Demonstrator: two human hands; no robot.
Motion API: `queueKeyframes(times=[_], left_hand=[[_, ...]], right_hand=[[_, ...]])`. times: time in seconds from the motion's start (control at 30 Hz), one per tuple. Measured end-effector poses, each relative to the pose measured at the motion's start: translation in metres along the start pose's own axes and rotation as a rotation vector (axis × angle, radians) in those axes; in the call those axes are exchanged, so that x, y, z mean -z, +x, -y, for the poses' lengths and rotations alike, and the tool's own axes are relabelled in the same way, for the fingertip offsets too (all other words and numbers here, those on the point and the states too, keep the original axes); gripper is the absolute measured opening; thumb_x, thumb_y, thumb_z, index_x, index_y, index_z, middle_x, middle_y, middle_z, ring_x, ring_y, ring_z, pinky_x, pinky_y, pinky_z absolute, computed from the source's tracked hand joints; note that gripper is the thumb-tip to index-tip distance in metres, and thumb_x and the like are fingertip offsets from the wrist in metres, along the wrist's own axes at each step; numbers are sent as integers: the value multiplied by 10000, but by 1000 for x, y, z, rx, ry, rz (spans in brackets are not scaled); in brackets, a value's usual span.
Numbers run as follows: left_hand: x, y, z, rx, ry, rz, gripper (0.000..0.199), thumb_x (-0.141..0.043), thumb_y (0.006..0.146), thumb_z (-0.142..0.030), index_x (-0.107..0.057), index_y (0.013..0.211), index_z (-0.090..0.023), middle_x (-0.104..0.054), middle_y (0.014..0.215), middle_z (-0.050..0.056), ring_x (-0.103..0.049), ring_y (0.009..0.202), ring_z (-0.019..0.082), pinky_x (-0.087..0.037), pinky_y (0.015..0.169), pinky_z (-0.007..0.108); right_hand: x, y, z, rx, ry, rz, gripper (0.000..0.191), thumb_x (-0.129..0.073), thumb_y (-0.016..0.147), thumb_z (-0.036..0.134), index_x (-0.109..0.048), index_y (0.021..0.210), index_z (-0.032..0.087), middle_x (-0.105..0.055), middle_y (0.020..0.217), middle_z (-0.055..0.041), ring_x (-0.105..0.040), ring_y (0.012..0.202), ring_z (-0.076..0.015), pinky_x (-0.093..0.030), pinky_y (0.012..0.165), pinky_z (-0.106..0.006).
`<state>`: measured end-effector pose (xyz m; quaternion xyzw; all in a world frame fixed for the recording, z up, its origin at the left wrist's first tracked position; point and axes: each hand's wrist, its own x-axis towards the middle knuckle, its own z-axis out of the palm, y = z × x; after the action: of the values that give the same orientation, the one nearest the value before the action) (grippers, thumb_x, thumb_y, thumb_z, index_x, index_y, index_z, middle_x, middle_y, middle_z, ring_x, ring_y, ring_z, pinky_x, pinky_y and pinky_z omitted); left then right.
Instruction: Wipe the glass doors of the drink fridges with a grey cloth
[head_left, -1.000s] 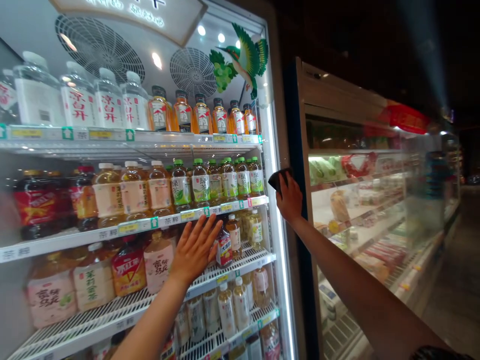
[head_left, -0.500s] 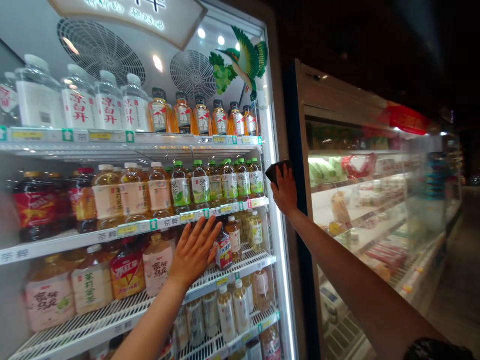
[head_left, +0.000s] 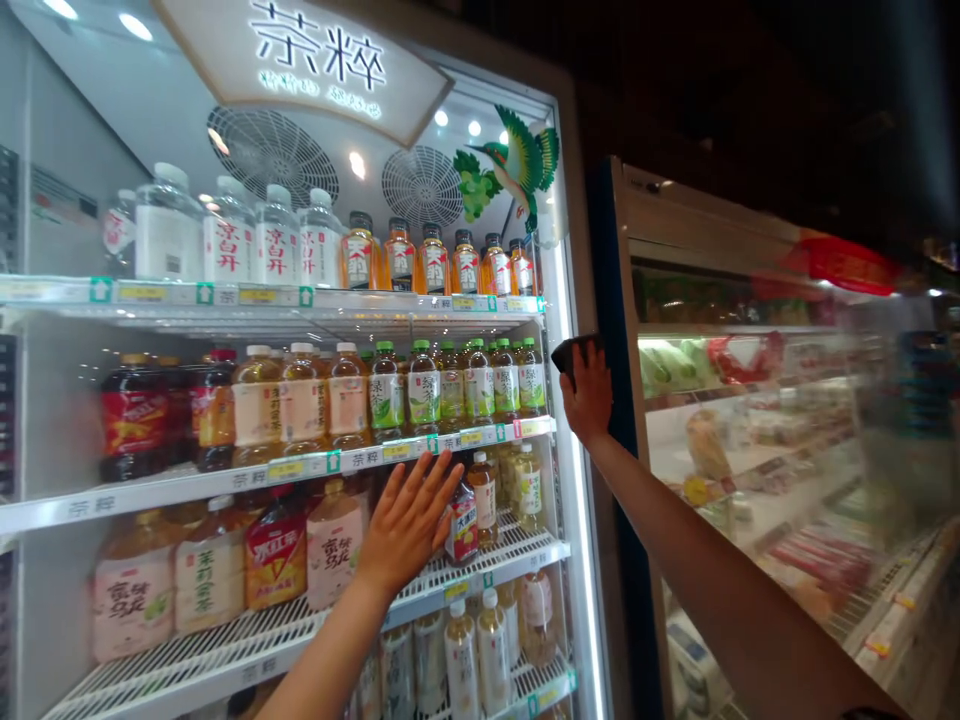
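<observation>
Head view: bare left hand (head_left: 405, 530), fingers spread, gripping nothing visible, before the glass; contact unclear. Bare right hand (head_left: 589, 402) has a dark, cloth-like pad (head_left: 564, 357) under nearly straight fingers, at right edge of tall, lit drinks cooler (head_left: 579, 190). Behind glass: green-capped plastic bottles (head_left: 424, 390). Farther right: white open-front display case (head_left: 697, 215).

"茶粹" glows on the lit sign (head_left: 315, 60) heading a drinks cooler (head_left: 589, 250) and repeats along a white shelf edge (head_left: 161, 491) at left; clear bottles (head_left: 229, 245) in the top row read "凉白开"; green-capped bottles (head_left: 424, 392) one row below read "绿茶"; a red-labelled bottle (head_left: 277, 555) lower left bears "冰红茶"; lettering on the yellow price tags (head_left: 287, 468) is too small to read; a red banner (head_left: 851, 268) at far right blurs.
</observation>
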<state>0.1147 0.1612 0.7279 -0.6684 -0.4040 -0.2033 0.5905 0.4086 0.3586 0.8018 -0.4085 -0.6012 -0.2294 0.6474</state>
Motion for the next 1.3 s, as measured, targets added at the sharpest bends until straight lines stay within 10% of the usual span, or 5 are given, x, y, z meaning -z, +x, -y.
queueKeyframes(times=[0.27,0.5,0.77,1.07,1.3], left_hand=[[-2,-2,-1,-6,40,25,772,-560,981,-391,-195,1646,-247,-306,1675,41,-109,1596,226,-13,1321,469],[-1,-3,-3,-7,59,7,748,-551,983,-402,-234,1639,-232,-312,1674,41,-108,1598,239,-23,1322,477],[-1,-4,-4,-4,66,36,744,-552,982,-414,-246,1635,-229,-301,1681,37,-88,1600,239,-7,1320,481],[-1,-5,-4,-14,74,25,722,-574,964,-402,-313,1614,-222,-298,1683,37,-84,1602,247,-18,1320,491],[1,-5,-6,-8,75,4,689,-571,965,-385,-351,1598,-226,-324,1673,29,-89,1602,238,-22,1321,482]], right_hand=[[18,-86,-3,653,81,130,644,-534,996,286,-333,1606,335,-378,1657,-64,-317,1537,-311,-305,1226,-563],[-2,-29,4,164,27,-92,696,-464,1018,325,-194,1655,252,-241,1702,-148,-247,1545,-416,-342,1157,-660],[18,-79,41,681,113,12,591,-578,973,268,-447,1541,367,-412,1635,-65,-335,1524,-311,-361,1173,-527],[4,-35,57,408,246,-171,554,-589,965,301,-498,1512,285,-451,1578,-124,-389,1470,-350,-390,1153,-560],[20,-68,68,686,213,-58,435,-615,945,293,-617,1379,266,-615,1344,-112,-541,1254,-295,-420,1062,-468]])
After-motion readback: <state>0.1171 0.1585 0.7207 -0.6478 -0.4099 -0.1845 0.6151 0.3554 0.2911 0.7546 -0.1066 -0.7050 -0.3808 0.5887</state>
